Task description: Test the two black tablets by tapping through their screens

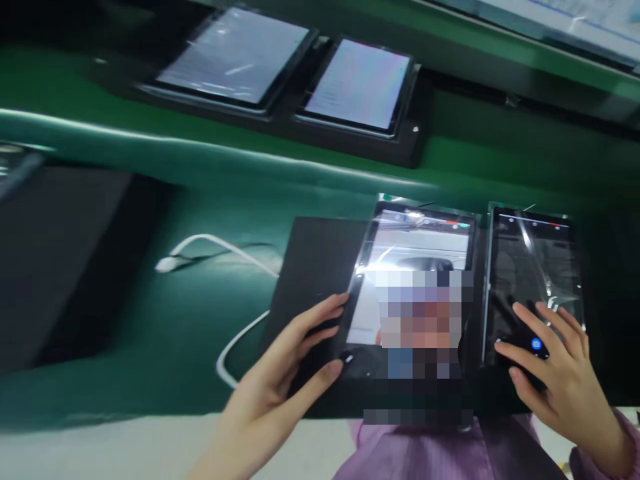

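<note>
Two tablets in clear film lie side by side on a green mat [200, 200]. The left tablet [415, 240] has a bright lit screen; my left hand [280, 380] rests on its left edge, thumb on the frame and a finger touching the lower left corner. The right tablet [530, 260] has a dark screen; my right hand [555, 367] lies spread on its lower part, fingers apart, near a small blue icon. A black sheet [315, 267] lies under the left tablet's left side.
A white cable [225, 253] curls across the mat left of the tablets. Farther back, a black tray [410, 140] holds two more lit tablets. A dark panel [60, 260] lies at the left. A pink sleeve [415, 453] shows at the bottom.
</note>
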Demonstrator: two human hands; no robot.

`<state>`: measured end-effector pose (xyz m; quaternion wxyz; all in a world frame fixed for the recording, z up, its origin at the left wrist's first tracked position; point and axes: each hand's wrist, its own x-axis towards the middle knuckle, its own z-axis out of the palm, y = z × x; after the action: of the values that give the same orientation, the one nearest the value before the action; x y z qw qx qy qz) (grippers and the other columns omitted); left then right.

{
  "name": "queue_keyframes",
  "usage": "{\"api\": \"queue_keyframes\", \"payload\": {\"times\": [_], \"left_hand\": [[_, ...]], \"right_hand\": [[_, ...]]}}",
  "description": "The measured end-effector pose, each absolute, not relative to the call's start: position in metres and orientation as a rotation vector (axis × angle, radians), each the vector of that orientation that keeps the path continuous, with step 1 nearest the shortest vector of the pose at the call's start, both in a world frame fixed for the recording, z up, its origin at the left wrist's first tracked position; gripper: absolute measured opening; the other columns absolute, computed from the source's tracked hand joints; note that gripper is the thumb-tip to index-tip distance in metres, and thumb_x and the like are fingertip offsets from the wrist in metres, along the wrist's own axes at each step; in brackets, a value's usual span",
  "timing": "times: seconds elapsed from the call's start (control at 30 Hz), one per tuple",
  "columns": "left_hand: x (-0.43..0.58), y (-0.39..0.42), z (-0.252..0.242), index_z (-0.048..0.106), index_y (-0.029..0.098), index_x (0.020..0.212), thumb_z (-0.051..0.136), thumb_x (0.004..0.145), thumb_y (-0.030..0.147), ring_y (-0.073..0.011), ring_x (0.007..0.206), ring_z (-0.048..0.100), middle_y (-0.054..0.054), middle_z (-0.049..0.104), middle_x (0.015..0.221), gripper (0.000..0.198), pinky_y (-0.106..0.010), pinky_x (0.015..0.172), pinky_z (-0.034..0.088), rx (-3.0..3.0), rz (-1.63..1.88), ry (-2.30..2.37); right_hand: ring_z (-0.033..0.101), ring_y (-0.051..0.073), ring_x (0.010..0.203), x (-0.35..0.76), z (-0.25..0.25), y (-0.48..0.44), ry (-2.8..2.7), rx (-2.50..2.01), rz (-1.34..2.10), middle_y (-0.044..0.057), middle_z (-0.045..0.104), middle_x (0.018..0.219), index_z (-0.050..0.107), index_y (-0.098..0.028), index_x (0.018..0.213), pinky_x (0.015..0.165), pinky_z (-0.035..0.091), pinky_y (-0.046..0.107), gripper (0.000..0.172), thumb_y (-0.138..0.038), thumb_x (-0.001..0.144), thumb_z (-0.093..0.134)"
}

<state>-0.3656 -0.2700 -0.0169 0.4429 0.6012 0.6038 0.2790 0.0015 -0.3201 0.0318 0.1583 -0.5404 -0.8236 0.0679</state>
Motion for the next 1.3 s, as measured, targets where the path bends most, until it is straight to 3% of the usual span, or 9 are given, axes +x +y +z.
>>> {"api": "queue_keyframes", "payload": {"times": [0.13, 0.27, 0.43, 0.6, 0.8, 0.97, 1.03, 1.17, 1.3], "left_hand": [[-0.358, -0.271, -0.006, 0.057, 0.035, 0.145, 0.067, 0.097, 0.043, -0.0312, 0.14, 0.056, -0.005, 0.056, 0.155, 0.05, -0.043, 0.115, 0.053, 1.374, 0.717, 1.423], [-0.353, -0.27, -0.004, 0.057, 0.031, 0.147, 0.066, 0.097, 0.038, -0.031, 0.139, 0.057, -0.009, 0.056, 0.153, 0.051, -0.044, 0.113, 0.055, 1.377, 0.725, 1.424], [-0.352, -0.272, -0.01, 0.055, 0.04, 0.147, 0.067, 0.097, 0.039, -0.0286, 0.132, 0.062, -0.003, 0.059, 0.15, 0.051, -0.041, 0.107, 0.059, 1.512, 0.763, 1.476], [-0.356, -0.274, -0.011, 0.042, 0.048, 0.156, 0.066, 0.097, 0.044, -0.0326, 0.139, 0.057, -0.002, 0.05, 0.159, 0.063, -0.05, 0.111, 0.056, 1.636, 0.664, 1.426], [-0.342, -0.278, -0.007, 0.028, 0.044, 0.162, 0.065, 0.098, 0.044, -0.0368, 0.154, 0.036, -0.006, 0.032, 0.17, 0.074, -0.058, 0.117, 0.047, 1.647, 0.664, 1.444], [-0.328, -0.282, -0.004, 0.027, 0.039, 0.163, 0.07, 0.096, 0.045, -0.0381, 0.158, 0.027, -0.01, 0.028, 0.17, 0.08, -0.063, 0.124, 0.036, 1.66, 0.66, 1.466], [-0.325, -0.283, -0.002, 0.026, 0.038, 0.163, 0.071, 0.095, 0.045, -0.0376, 0.158, 0.026, -0.011, 0.028, 0.17, 0.081, -0.063, 0.125, 0.035, 1.666, 0.657, 1.482], [-0.32, -0.285, -0.001, 0.023, 0.037, 0.164, 0.072, 0.095, 0.045, -0.0366, 0.158, 0.025, -0.012, 0.027, 0.169, 0.084, -0.06, 0.124, 0.037, 1.675, 0.666, 1.502], [-0.315, -0.287, -0.003, 0.024, 0.036, 0.164, 0.075, 0.091, 0.045, -0.0397, 0.158, 0.026, -0.013, 0.026, 0.17, 0.09, -0.063, 0.123, 0.038, 1.715, 0.664, 1.559]], "right_hand": [[0.028, 0.031, 0.156, 0.022, 0.029, -0.325, -2.449, -1.445, 0.142, 0.002, 0.034, 0.168, 0.072, -0.028, 0.122, 0.126, 0.018, 0.047, 0.025, -0.025, 0.101, 0.059], [0.039, 0.037, 0.149, 0.045, 0.026, -0.335, -2.377, -1.407, 0.025, 0.01, 0.042, 0.164, 0.072, -0.026, 0.123, 0.117, 0.03, 0.051, 0.025, -0.028, 0.099, 0.063], [0.046, 0.036, 0.143, 0.051, 0.029, -0.342, -2.312, -1.5, -0.059, 0.003, 0.042, 0.164, 0.073, -0.029, 0.119, 0.109, 0.038, 0.05, 0.025, -0.02, 0.097, 0.065], [0.045, 0.032, 0.144, 0.052, 0.032, -0.344, -2.335, -1.518, -0.044, 0.002, 0.043, 0.164, 0.073, -0.028, 0.115, 0.111, 0.038, 0.05, 0.025, -0.015, 0.095, 0.066], [0.05, 0.029, 0.14, 0.053, 0.032, -0.352, -2.299, -1.463, -0.004, 0.002, 0.044, 0.163, 0.074, -0.027, 0.112, 0.108, 0.042, 0.046, 0.023, -0.015, 0.095, 0.064], [0.049, 0.033, 0.143, 0.055, 0.021, -0.359, -2.28, -1.561, 0.066, 0.003, 0.046, 0.161, 0.074, -0.028, 0.116, 0.114, 0.039, 0.051, 0.024, -0.016, 0.096, 0.066], [0.047, 0.032, 0.145, 0.056, 0.021, -0.361, -2.25, -1.553, 0.084, 0.002, 0.046, 0.162, 0.073, -0.03, 0.123, 0.117, 0.037, 0.05, 0.031, -0.015, 0.097, 0.065], [0.052, 0.029, 0.141, 0.059, 0.028, -0.361, -2.162, -1.538, 0.059, -0.001, 0.045, 0.162, 0.059, -0.042, 0.149, 0.113, 0.042, 0.045, 0.062, -0.009, 0.096, 0.063], [0.062, 0.029, 0.126, 0.063, 0.03, -0.363, -2.089, -1.548, -0.035, -0.003, 0.053, 0.156, 0.061, -0.046, 0.146, 0.093, 0.05, 0.043, 0.061, -0.011, 0.096, 0.066]]}}
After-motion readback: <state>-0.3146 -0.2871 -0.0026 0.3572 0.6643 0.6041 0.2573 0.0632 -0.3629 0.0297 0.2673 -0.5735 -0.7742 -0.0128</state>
